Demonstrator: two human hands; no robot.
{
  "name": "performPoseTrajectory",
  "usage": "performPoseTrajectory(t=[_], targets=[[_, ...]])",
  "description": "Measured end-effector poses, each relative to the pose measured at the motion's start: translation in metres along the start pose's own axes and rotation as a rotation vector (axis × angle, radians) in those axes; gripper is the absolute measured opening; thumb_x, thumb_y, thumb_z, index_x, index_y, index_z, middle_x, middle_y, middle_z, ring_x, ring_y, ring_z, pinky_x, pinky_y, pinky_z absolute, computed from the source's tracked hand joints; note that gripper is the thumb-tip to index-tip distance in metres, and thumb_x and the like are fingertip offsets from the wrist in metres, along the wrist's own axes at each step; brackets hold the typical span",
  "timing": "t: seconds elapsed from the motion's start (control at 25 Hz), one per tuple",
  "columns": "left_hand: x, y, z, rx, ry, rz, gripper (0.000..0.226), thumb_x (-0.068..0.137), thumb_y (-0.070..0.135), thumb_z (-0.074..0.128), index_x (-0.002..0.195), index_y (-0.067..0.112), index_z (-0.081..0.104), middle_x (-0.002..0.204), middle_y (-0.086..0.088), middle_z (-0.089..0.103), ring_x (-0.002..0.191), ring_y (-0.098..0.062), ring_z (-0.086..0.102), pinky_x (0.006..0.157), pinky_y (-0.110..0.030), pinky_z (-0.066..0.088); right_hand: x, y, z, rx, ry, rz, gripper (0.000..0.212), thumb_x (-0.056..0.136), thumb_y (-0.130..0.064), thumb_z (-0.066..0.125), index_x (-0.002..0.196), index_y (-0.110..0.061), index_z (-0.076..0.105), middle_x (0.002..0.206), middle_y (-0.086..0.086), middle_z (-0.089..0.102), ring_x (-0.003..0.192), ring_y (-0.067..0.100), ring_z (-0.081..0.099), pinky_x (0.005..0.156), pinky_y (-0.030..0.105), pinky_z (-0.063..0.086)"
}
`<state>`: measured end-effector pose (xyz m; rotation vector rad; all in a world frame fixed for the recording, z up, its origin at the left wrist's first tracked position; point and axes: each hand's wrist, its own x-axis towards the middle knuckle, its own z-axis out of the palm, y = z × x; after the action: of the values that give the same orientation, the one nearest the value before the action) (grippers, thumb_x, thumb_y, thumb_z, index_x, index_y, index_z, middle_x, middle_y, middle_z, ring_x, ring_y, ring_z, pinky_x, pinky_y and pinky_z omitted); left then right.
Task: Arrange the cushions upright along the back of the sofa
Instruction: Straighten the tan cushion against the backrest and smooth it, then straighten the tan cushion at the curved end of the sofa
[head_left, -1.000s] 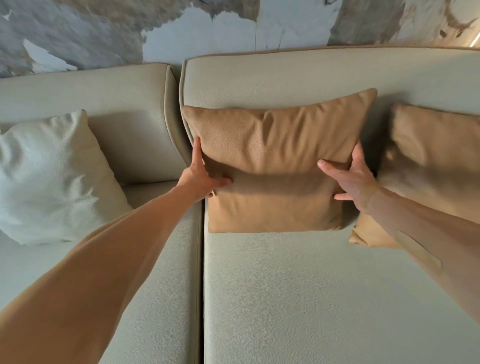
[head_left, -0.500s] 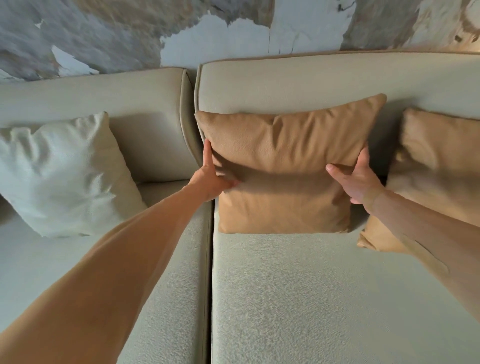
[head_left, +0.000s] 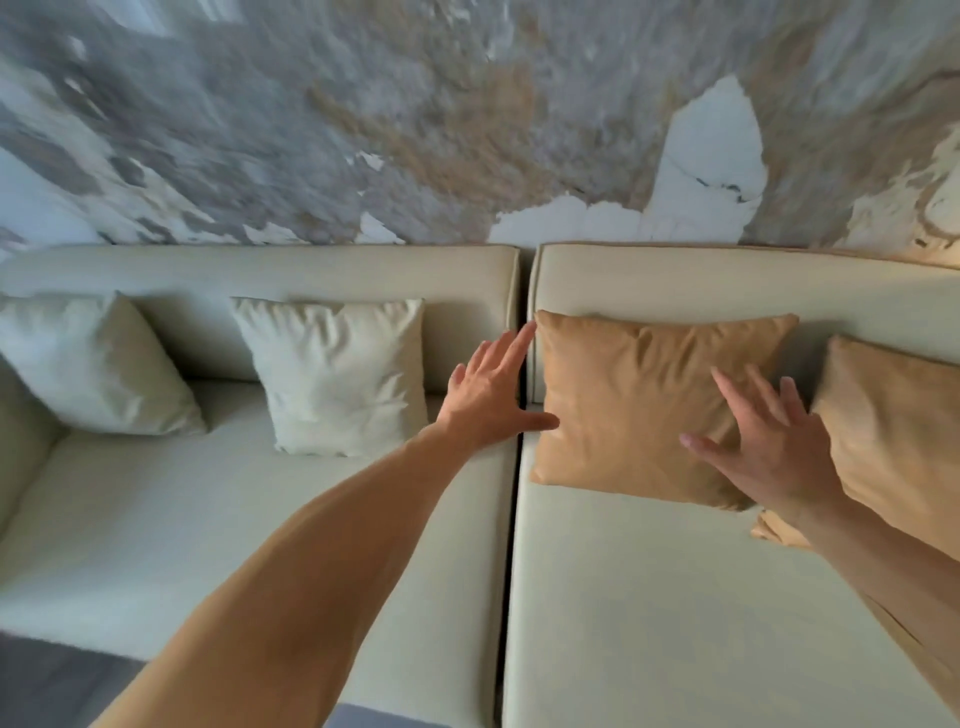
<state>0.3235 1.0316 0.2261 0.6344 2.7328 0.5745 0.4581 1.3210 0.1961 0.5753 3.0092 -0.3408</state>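
A tan cushion (head_left: 634, 400) stands upright against the back of the cream sofa (head_left: 727, 280), on its right seat. My left hand (head_left: 485, 395) hovers at the cushion's left edge, fingers spread, thumb near its lower left side. My right hand (head_left: 769, 447) is open in front of the cushion's right half, fingers apart, holding nothing. A second tan cushion (head_left: 898, 431) leans on the backrest at the far right. Two white cushions, one (head_left: 343, 379) near the middle and one (head_left: 88, 364) in the left corner, stand against the left backrest.
A seam (head_left: 511, 545) splits the sofa into two seats. The front parts of both seats are bare fabric. Behind the sofa rises a mottled grey and white wall (head_left: 415, 130). Dark floor (head_left: 47, 686) shows at the lower left.
Both hands have let go of the tan cushion and opened, drawing back from its sides. The view has pulled back and turned left, bringing the second white cushion into sight.
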Motion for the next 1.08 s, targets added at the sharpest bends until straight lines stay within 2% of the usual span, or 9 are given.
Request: performPoseTrajectory(t=[0.2, 0.44, 0.68, 0.92, 1.08], targets=[[-0.071, 0.016, -0.053, 0.100, 0.036, 0.022, 0.119, 0.067, 0.070, 0.070, 0.150, 0.048, -0.013, 0.164, 0.008, -0.011, 0.150, -0.022, -0.014, 0.120, -0.055, -0.002, -0.061, -0.037, -0.067, -0.015, 0.029, -0.038, 0.089, 0.077, -0.082, 0.037, 0.152, -0.042, 0.014, 0.163, 0.002, 0.013, 0.149, 0.034, 0.005, 0.112, 0.060, 0.019], [-0.119, 0.049, -0.066, 0.103, 0.162, 0.027, 0.118, 0.066, 0.076, 0.064, 0.149, 0.049, -0.014, 0.164, 0.007, -0.011, 0.150, -0.024, -0.013, 0.119, -0.057, -0.004, -0.099, -0.033, -0.123, 0.022, 0.062, -0.021, 0.088, 0.078, -0.079, 0.042, 0.152, -0.045, 0.010, 0.165, -0.004, 0.002, 0.150, 0.031, -0.002, 0.116, 0.059, 0.011], [-0.151, 0.114, -0.050, 0.102, 0.289, 0.006, 0.119, 0.064, 0.079, 0.063, 0.150, 0.047, -0.013, 0.164, 0.008, -0.012, 0.151, -0.023, -0.013, 0.119, -0.058, -0.002, -0.128, 0.048, -0.167, -0.063, 0.090, -0.062, 0.087, 0.079, -0.080, 0.035, 0.151, -0.045, 0.000, 0.165, -0.004, -0.004, 0.150, 0.030, -0.007, 0.115, 0.061, 0.011], [-0.178, 0.201, -0.018, 0.091, 0.316, -0.013, 0.119, 0.065, 0.077, 0.064, 0.149, 0.048, -0.014, 0.164, 0.006, -0.011, 0.151, -0.022, -0.012, 0.118, -0.059, 0.000, -0.157, 0.139, -0.202, -0.080, 0.119, -0.083, 0.086, 0.081, -0.079, 0.037, 0.151, -0.045, -0.001, 0.165, -0.003, -0.005, 0.151, 0.031, -0.006, 0.116, 0.061, 0.009], [-0.181, 0.254, 0.002, 0.072, 0.301, 0.030, 0.117, 0.065, 0.080, 0.061, 0.148, 0.049, -0.015, 0.164, 0.008, -0.008, 0.151, -0.020, -0.011, 0.118, -0.060, 0.001, -0.178, 0.191, -0.223, -0.071, 0.143, -0.033, 0.087, 0.080, -0.078, 0.039, 0.152, -0.044, 0.002, 0.165, -0.002, 0.000, 0.151, 0.031, -0.003, 0.116, 0.061, 0.009]])
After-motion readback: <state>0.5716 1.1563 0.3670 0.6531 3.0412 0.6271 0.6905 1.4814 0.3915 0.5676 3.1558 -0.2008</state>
